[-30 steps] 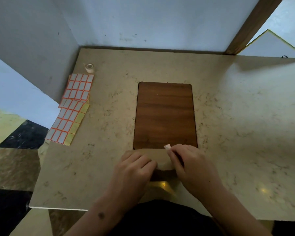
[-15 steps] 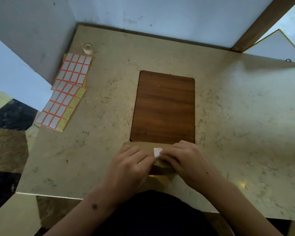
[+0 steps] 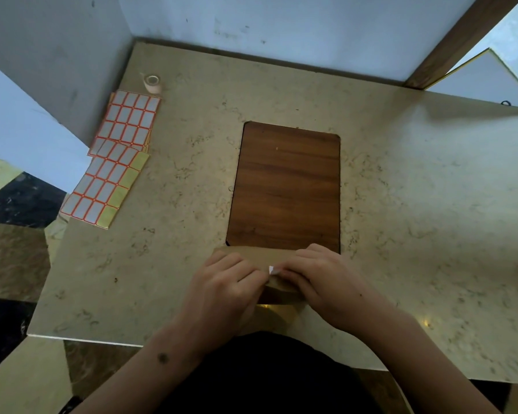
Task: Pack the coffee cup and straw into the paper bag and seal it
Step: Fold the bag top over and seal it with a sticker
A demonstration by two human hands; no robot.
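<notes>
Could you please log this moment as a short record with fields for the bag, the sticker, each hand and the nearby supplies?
bag: paper bag, top folded over, at the table's near edge
sticker: white label on the fold, between both hands
left hand: left hand curled on the bag's folded top
right hand: right hand pressing the label down
board: wooden board beyond the bag
supplies: label sheets and tape roll far left

I note a beige table top (image 3: 401,204) with darker mottled veining; a dark brown wood-grain board (image 3: 286,186); a plain kraft-brown paper bag (image 3: 251,255) bearing a white sticker (image 3: 271,269); label sheets (image 3: 114,156) of white labels edged orange-red on yellow backing; a pale pink tape roll (image 3: 152,83).
</notes>
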